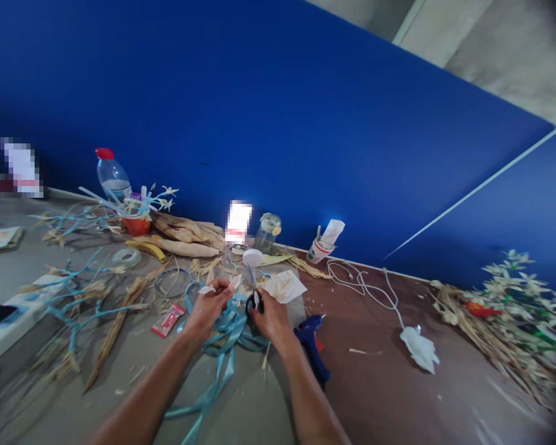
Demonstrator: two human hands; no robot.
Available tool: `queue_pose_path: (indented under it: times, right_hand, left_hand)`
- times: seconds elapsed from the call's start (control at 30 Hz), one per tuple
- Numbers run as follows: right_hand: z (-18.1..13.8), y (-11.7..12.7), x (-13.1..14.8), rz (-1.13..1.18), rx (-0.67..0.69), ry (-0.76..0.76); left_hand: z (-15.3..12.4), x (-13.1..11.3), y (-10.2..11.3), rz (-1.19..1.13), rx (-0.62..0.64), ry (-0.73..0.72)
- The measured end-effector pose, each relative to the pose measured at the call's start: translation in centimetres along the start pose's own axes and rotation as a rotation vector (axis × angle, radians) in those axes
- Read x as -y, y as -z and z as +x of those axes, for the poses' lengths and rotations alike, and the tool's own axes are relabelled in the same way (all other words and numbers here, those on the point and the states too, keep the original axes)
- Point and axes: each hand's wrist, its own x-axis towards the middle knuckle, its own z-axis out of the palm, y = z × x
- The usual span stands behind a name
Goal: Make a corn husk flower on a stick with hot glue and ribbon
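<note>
My left hand (pixel 211 304) is closed in a pinch on a thin whitish strip (pixel 235 283), whose material I cannot make out. My right hand (pixel 273 316) grips black-handled scissors (pixel 252 276), with the blades directed away from me. Under both hands lies a heap of light blue ribbon (pixel 234 327), one end trailing toward me. A round white disc (pixel 252 258) is just beyond the scissor tips. White paper (pixel 287 286) with pale scraps on it lies beside my right hand.
A blue glue gun (pixel 312 349) lies right of my forearm. Blue-wrapped stems (pixel 76 315), dried husks (pixel 185 233), a red pot (pixel 136 225) and a bottle (pixel 113 176) occupy the left. White cable (pixel 365 287) and dried flowers (pixel 523 303) are rightward. A blue partition (pixel 278 123) stands behind.
</note>
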Motion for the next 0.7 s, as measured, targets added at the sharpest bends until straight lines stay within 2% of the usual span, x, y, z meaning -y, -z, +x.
queue_pose_path:
  times: [0.23,0.3,0.4,0.47,0.6,0.7]
  right_hand:
    - [0.0,1.2,0.8,-0.053,-0.021,0.121]
    - [0.2,1.8,1.2,-0.030,-0.064,0.133]
    - [0.6,2.7,2.2,0.200,-0.159,0.149]
    - [0.8,2.8,3.0,0.432,-0.146,0.142]
    - [1.4,1.4,3.8,0.724,-0.079,0.092]
    - [1.9,0.7,3.6,0.881,-0.152,-0.024]
  left_hand:
    - [-0.6,-1.0,-0.5,0.065,0.038,-0.025]
    - [-0.7,-1.0,-0.5,0.094,0.042,-0.017]
    - [-0.5,-0.7,-0.4,0.132,0.048,-0.009]
    - [-0.3,-0.4,-0.3,0.144,0.069,-0.019]
    - [0.0,0.1,-0.3,0.171,0.126,-0.048]
    - [0.0,0.1,-0.4,0.197,0.147,-0.034]
